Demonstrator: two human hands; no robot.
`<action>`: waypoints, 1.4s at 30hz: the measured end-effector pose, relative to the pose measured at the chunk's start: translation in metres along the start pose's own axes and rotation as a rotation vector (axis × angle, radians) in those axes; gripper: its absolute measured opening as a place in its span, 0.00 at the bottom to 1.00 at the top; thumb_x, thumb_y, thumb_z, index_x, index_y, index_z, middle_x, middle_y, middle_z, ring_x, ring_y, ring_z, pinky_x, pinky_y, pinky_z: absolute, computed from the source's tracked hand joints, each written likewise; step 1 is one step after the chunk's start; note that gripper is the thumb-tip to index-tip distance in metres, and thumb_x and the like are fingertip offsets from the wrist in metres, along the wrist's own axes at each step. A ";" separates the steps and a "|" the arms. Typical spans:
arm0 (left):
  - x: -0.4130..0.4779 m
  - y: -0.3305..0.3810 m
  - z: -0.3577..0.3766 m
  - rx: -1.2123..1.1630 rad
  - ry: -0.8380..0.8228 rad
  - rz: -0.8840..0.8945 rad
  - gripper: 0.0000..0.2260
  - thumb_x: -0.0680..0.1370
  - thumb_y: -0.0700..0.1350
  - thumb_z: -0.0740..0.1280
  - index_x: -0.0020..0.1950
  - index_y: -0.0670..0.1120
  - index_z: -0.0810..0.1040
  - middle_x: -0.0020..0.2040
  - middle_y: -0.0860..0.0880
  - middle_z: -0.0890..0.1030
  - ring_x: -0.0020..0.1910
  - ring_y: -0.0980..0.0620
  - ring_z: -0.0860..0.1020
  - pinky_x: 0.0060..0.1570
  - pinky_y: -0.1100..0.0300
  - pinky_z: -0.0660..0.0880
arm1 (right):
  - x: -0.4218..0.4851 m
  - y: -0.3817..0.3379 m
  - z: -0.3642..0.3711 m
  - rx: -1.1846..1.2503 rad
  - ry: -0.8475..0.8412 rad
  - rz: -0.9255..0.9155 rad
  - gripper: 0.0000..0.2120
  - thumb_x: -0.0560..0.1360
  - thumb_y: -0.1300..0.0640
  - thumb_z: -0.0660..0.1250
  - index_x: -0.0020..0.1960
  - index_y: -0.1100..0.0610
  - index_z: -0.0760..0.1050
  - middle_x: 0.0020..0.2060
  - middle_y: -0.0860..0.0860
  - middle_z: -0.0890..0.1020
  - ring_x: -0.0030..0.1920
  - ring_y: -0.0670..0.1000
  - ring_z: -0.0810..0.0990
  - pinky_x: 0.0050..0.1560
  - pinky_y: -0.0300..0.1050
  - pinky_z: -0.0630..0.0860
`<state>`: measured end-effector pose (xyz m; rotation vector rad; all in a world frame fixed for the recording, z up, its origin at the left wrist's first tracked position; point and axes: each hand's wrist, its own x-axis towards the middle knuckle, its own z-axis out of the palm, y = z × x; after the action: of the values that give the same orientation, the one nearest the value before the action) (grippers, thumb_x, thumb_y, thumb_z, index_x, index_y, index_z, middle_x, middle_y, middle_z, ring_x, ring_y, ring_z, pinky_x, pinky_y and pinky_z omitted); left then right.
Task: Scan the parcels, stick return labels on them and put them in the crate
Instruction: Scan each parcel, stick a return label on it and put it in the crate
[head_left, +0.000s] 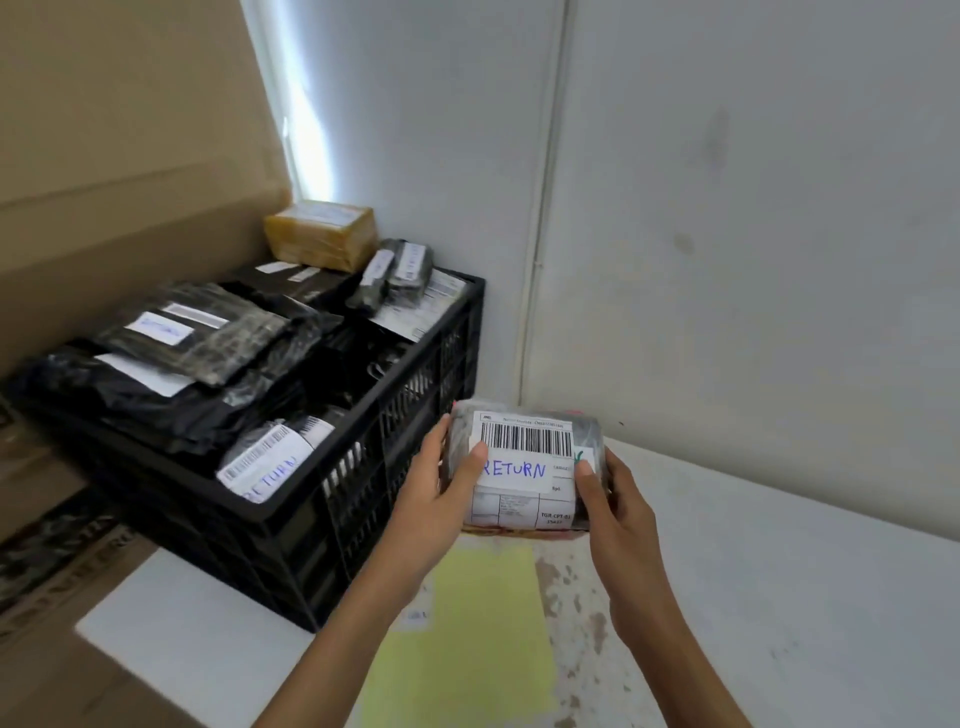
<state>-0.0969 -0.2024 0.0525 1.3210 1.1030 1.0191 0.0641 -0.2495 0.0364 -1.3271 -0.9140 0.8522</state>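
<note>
Above the white table, beside the black crate full of parcels, both hands grip a wrapped parcel: left hand and right hand curl round its sides, thumbs pressing its handwritten "RETURN" label. Yellow sheet lies below.

The single camera rides on the person's head and looks forward and down over their arms. It sits close to the work: the left hand and right hand reach up from the bottom edge and hold the parcel just below mid-frame. The wide lens also takes in the black crate on the left, the white table at lower right and the wall above, its corner line leaning.
</note>
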 end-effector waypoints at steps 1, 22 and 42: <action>0.007 0.009 -0.012 0.019 -0.001 0.019 0.31 0.71 0.61 0.64 0.73 0.59 0.63 0.67 0.55 0.72 0.63 0.59 0.73 0.65 0.54 0.71 | 0.008 -0.007 0.012 0.000 -0.021 -0.014 0.17 0.78 0.50 0.60 0.66 0.50 0.71 0.57 0.46 0.80 0.57 0.44 0.78 0.51 0.38 0.79; 0.231 0.089 -0.310 0.294 0.257 0.160 0.35 0.69 0.63 0.69 0.69 0.48 0.62 0.65 0.49 0.73 0.60 0.51 0.75 0.60 0.49 0.74 | 0.196 -0.094 0.345 -0.168 -0.358 -0.167 0.26 0.72 0.43 0.68 0.66 0.50 0.66 0.59 0.47 0.78 0.56 0.44 0.78 0.57 0.45 0.77; 0.308 0.082 -0.312 0.763 0.463 0.237 0.20 0.80 0.53 0.58 0.67 0.43 0.72 0.63 0.39 0.75 0.63 0.41 0.72 0.61 0.54 0.67 | 0.220 -0.044 0.368 -0.339 -0.270 -0.092 0.32 0.77 0.52 0.65 0.75 0.54 0.53 0.68 0.54 0.68 0.68 0.52 0.68 0.68 0.49 0.66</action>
<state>-0.3356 0.1640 0.1422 1.9034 1.8356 1.1614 -0.1803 0.0987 0.1025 -1.4658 -1.3680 0.8425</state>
